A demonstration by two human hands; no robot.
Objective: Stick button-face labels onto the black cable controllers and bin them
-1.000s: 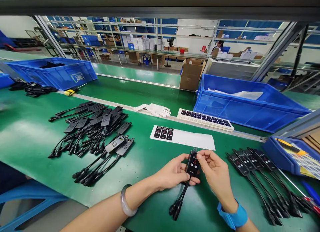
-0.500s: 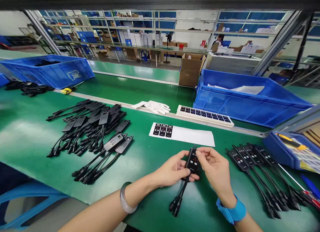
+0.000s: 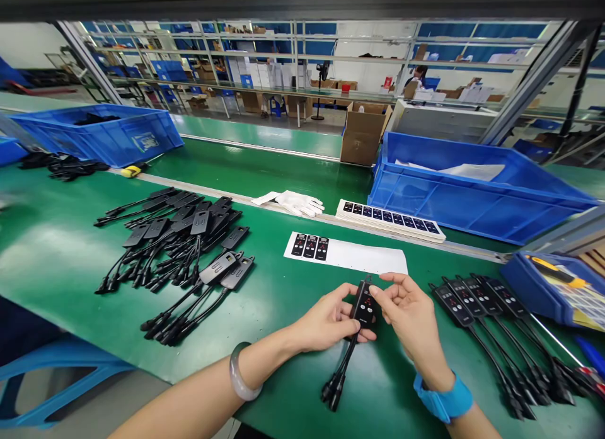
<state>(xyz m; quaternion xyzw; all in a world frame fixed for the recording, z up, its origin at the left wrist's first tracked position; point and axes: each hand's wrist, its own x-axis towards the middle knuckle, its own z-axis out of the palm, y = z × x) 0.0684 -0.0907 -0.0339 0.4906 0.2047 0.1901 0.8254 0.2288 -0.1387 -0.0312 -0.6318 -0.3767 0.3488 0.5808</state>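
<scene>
A small black controller with indicator marks, two light buttons and short cables rests in my left hand. That hand is closed around its sides, the thumb along its lower edge. My right hand lays its thumb tip on the upper right of the controller's face. Its index finger stands apart from the thumb, with nothing visible between them. Beyond the hands lies a white backing sheet with three black face labels at its left end. Several similar labelled controllers lie to the right, cables toward me.
Many black controllers are heaped at left. A white glove and a stack of label sheets lie along the metal strip. Blue bins stand behind, and a small blue tray holds a yellow-handled cutter at right.
My right index finger has lifted away from the controller's top corner, while the thumb stays on its face. The left hand keeps its hold. The view has shifted slightly.
</scene>
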